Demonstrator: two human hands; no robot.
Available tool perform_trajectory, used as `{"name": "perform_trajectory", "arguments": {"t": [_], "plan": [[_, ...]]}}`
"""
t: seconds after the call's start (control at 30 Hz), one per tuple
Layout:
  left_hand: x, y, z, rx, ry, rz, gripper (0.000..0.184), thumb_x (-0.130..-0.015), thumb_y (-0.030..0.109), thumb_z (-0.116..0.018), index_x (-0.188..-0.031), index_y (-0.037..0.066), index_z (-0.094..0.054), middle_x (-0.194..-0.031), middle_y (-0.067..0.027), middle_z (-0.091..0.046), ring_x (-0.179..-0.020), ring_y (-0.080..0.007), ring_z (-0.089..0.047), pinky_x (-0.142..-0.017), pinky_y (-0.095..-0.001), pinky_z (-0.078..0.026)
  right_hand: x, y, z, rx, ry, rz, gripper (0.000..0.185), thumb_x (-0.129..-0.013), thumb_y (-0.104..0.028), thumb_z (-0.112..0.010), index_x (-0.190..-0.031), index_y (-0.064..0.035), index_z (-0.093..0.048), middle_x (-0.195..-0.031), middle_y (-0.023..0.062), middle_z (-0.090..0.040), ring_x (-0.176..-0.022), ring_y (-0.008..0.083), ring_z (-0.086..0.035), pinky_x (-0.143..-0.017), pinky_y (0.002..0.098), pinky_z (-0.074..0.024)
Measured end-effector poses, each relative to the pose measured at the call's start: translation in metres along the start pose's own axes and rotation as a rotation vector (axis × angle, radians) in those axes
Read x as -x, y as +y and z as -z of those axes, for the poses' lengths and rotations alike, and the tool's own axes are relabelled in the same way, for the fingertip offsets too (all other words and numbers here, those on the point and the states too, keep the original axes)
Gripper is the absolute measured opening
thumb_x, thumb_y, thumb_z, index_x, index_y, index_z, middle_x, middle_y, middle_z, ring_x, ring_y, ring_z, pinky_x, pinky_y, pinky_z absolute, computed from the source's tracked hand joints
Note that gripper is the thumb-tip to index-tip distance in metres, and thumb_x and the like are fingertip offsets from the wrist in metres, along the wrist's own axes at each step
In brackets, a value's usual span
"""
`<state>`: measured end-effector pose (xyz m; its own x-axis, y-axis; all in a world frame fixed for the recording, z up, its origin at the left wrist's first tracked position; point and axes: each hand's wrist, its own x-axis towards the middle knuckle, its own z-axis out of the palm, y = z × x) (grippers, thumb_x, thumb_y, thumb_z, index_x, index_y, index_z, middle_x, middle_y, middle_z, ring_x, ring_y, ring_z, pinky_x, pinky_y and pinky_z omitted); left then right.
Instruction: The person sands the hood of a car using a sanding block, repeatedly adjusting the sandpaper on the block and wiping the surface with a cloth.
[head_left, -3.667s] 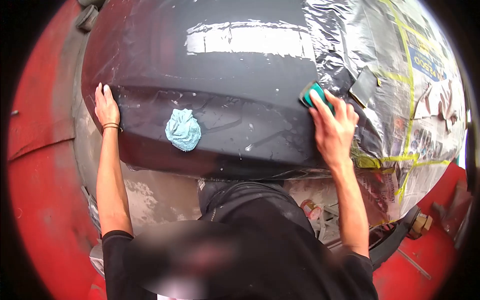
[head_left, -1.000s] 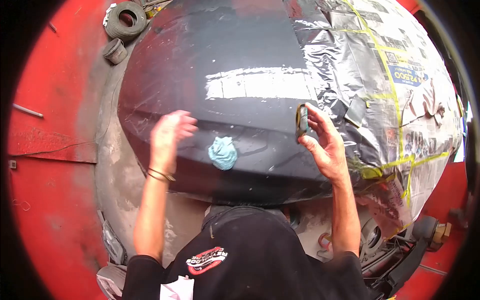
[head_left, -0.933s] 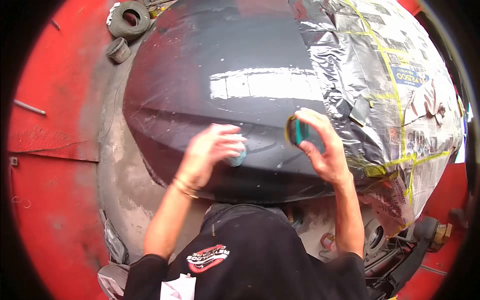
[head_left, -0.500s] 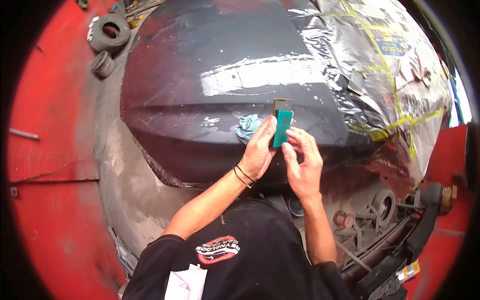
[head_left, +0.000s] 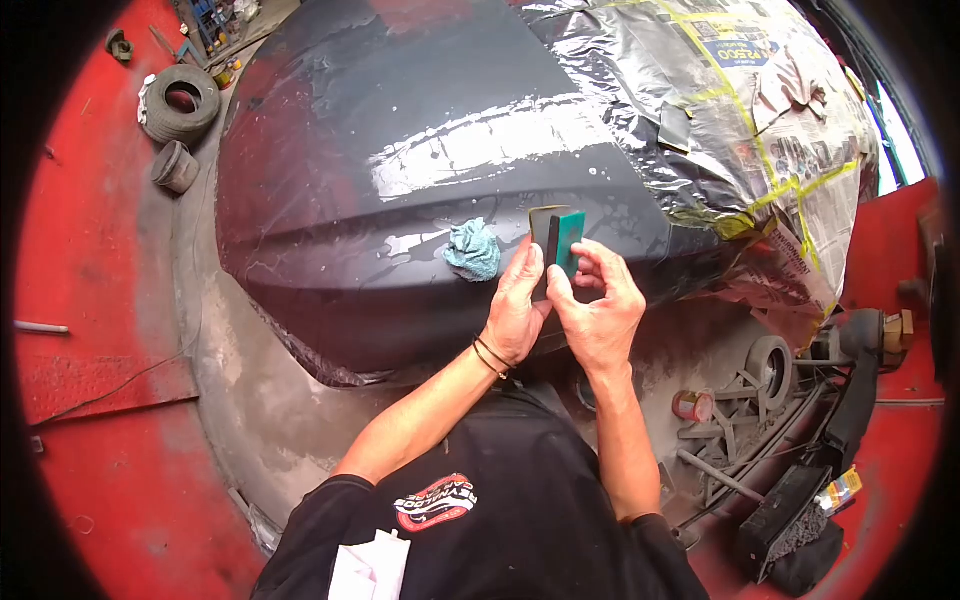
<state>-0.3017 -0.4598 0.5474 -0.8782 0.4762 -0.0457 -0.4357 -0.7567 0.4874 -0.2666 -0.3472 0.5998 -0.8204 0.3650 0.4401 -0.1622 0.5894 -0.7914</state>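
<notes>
In front of my chest, above the near edge of the dark car panel [head_left: 330, 240], both hands are on a small block. My right hand [head_left: 600, 305] pinches the teal sanding block [head_left: 568, 240] between thumb and fingers. My left hand [head_left: 517, 305] grips the dark sandpaper sheet [head_left: 541, 226], which stands up along the block's left side. The left fingers behind the sheet are hidden. A crumpled light-blue cloth [head_left: 472, 250] lies on the wet panel, just left of my hands.
Plastic and newspaper [head_left: 815, 165] held by yellow tape cover the right part of the car. A dark flat pad [head_left: 675, 128] lies on the plastic. A tyre [head_left: 180, 104] and a bucket [head_left: 175, 168] stand at upper left. Metal parts and a red can [head_left: 693, 406] are at lower right.
My left hand has left the panel's left side and come to the block. My right hand has lifted the block off the panel and brought it to the middle. The view has shifted.
</notes>
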Motion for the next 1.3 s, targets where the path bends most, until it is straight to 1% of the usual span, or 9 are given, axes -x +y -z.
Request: {"name": "perform_trajectory", "arguments": {"t": [0.1,0.4,0.5,0.63,0.83,1.0,1.1,1.2,1.3], "plan": [[0.001,-0.005,-0.005,0.011,0.017,-0.032,0.050,-0.123,0.041,-0.045,-0.165,0.015,-0.047,-0.150,-0.0053,-0.060,-0.137,-0.0167,-0.061,-0.118,-0.0402,-0.052,-0.008,-0.010,0.001,-0.007,-0.043,-0.046,0.043,-0.082,-0.011,-0.091,-0.122,-0.0029,-0.079,-0.123,0.0137,-0.080,-0.086,0.0177,-0.074,-0.077,0.0317,-0.0624],[0.000,0.005,-0.007,0.106,-0.122,-0.039,0.063,-0.123,0.047,-0.036,-0.169,0.004,-0.040,-0.172,-0.0118,-0.046,-0.156,-0.0254,-0.047,-0.130,-0.0477,-0.041,-0.001,-0.005,-0.006,0.043,-0.016,0.085,0.044,-0.082,-0.010,-0.090,-0.124,-0.0035,-0.079,-0.126,0.0176,-0.079,-0.107,0.0254,-0.079,-0.082,0.0338,-0.0651],[-0.001,0.013,-0.004,0.223,-0.118,0.056,0.064,-0.121,0.048,-0.045,-0.168,0.006,-0.044,-0.170,-0.0100,-0.050,-0.153,-0.0245,-0.051,-0.129,-0.0464,-0.043,0.001,-0.004,-0.005,-0.009,-0.013,0.055,0.045,-0.082,-0.008,-0.090,-0.125,-0.0034,-0.079,-0.127,0.0180,-0.079,-0.108,0.0247,-0.079,-0.083,0.0346,-0.0653],[0.002,0.037,-0.003,-0.137,-0.116,0.076,0.074,-0.110,0.045,-0.069,-0.166,0.003,-0.046,-0.161,-0.0095,-0.060,-0.142,-0.0242,-0.062,-0.123,-0.0452,-0.049,0.008,-0.001,0.002,-0.140,-0.056,0.000,0.045,-0.082,-0.006,-0.090,-0.126,-0.0036,-0.079,-0.130,0.0171,-0.078,-0.108,0.0228,-0.078,-0.084,0.0338,-0.0649],[0.000,0.071,0.000,-0.386,-0.222,0.154,0.071,-0.107,0.039,-0.077,-0.160,-0.002,-0.052,-0.152,-0.0141,-0.067,-0.135,-0.0253,-0.069,-0.117,-0.0434,-0.054,0.005,0.005,0.008,-0.345,-0.183,-0.037,0.046,-0.085,-0.005,-0.090,-0.129,-0.0064,-0.080,-0.131,0.0136,-0.073,-0.111,0.0200,-0.074,-0.090,0.0320,-0.0622],[0.010,0.073,0.001,-0.429,0.046,0.022,0.063,-0.105,0.026,-0.076,-0.156,-0.003,-0.054,-0.146,-0.0195,-0.070,-0.134,-0.0310,-0.071,-0.118,-0.0449,-0.055,-0.010,0.022,0.025,-0.311,-0.444,0.141,0.039,-0.097,-0.013,-0.084,-0.136,-0.0063,-0.079,-0.125,0.0142,-0.073,-0.108,0.0275,-0.073,-0.097,0.0379,-0.0585],[0.021,0.071,0.004,-0.375,0.178,-0.072,0.065,-0.103,0.032,-0.077,-0.152,-0.005,-0.054,-0.140,-0.0218,-0.072,-0.129,-0.0406,-0.074,-0.119,-0.0510,-0.055,0.012,0.060,0.044,-0.316,-0.616,-0.123,0.030,-0.104,-0.015,-0.076,-0.132,-0.0038,-0.080,-0.109,0.0157,-0.079,-0.099,0.0248,-0.076,-0.092,0.0364,-0.0586],[0.042,0.082,0.030,-0.336,0.305,-0.234,0.057,-0.106,0.036,-0.074,-0.148,0.002,-0.057,-0.133,-0.0157,-0.072,-0.125,-0.0351,-0.075,-0.113,-0.0524,-0.059,0.067,0.125,0.078,-0.271,-0.785,-0.583,0.026,-0.110,-0.016,-0.072,-0.128,0.0002,-0.080,-0.103,0.0075,-0.081,-0.089,0.0113,-0.072,-0.081,0.0298,-0.0581],[0.065,0.101,0.054,-0.194,0.465,-0.330,0.055,-0.107,0.041,-0.071,-0.146,0.004,-0.059,-0.134,-0.0135,-0.071,-0.129,-0.0358,-0.070,-0.114,-0.0522,-0.059,0.183,0.240,0.122,-0.017,-0.887,-0.552,0.025,-0.110,-0.019,-0.071,-0.124,-0.0008,-0.081,-0.102,0.0080,-0.082,-0.091,0.0133,-0.075,-0.085,0.0315,-0.0599]]}}
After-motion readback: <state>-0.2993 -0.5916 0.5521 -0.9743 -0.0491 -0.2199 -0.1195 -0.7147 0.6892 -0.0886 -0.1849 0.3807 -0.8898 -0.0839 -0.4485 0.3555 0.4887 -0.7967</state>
